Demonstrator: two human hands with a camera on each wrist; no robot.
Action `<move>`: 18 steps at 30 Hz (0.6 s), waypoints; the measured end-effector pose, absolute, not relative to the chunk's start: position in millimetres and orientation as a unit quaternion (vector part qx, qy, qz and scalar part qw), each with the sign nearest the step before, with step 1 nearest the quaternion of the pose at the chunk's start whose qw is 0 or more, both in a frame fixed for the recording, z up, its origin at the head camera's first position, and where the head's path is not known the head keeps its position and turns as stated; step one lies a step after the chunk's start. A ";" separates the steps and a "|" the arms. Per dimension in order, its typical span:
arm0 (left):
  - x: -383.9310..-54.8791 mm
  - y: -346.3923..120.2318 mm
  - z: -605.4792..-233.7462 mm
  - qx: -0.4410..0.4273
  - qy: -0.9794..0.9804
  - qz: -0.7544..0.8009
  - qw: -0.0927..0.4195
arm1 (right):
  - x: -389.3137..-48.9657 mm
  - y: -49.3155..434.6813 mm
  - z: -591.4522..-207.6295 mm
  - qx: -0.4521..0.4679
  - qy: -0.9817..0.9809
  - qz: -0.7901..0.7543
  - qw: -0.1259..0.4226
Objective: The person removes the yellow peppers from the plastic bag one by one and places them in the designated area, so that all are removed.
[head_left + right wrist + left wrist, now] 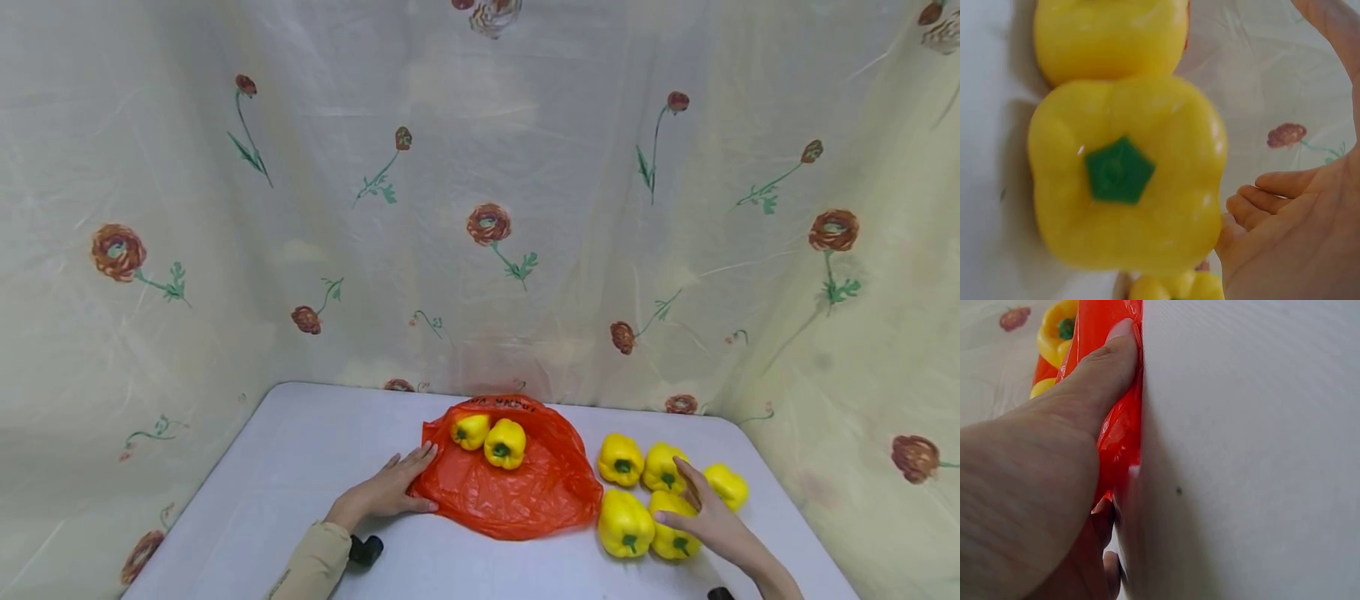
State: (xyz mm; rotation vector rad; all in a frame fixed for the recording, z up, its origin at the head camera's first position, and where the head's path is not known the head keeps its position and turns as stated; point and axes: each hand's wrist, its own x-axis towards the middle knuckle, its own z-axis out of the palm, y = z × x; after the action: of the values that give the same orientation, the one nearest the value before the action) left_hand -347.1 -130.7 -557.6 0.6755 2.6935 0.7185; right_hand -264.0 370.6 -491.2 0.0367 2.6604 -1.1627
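A red plastic bag (517, 500) with dark print along its far edge lies flat on the white table. Two yellow bell peppers (505, 444) sit on or in its far left part. My left hand (393, 486) touches the bag's left edge, thumb and fingers spread, and in the left wrist view the thumb (1107, 365) lies along the red plastic. To the right of the bag stand several more yellow bell peppers (626, 523). Over these my right hand (705, 512) hovers, thumb and fingers apart, holding nothing. A pepper with a green stem (1125, 181) fills the right wrist view beside the palm.
The white table (300, 450) is bounded at the back and sides by a pale curtain (360, 250) with printed flowers. A black device (366, 550) sits by the left wrist. One pepper (726, 486) lies at the far right, beyond the right hand.
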 end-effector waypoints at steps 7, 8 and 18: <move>-345.2 -131.4 -555.9 0.237 0.928 0.253 0.138 | -272.5 350.4 -478.6 -0.017 0.905 -0.411 0.105; -345.1 -131.5 -556.2 0.237 0.928 0.253 0.138 | -274.1 346.4 -477.1 -0.021 0.904 -0.415 0.103; -345.5 -130.4 -554.1 0.236 0.927 0.257 0.139 | -294.8 297.4 -465.9 -0.054 0.878 -0.466 0.099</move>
State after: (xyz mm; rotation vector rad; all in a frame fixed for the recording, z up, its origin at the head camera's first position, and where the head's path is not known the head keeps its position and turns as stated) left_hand -345.5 -130.4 -554.1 0.6812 2.6785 0.7425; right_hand -294.8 297.4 -465.9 -0.1599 2.5955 -1.3781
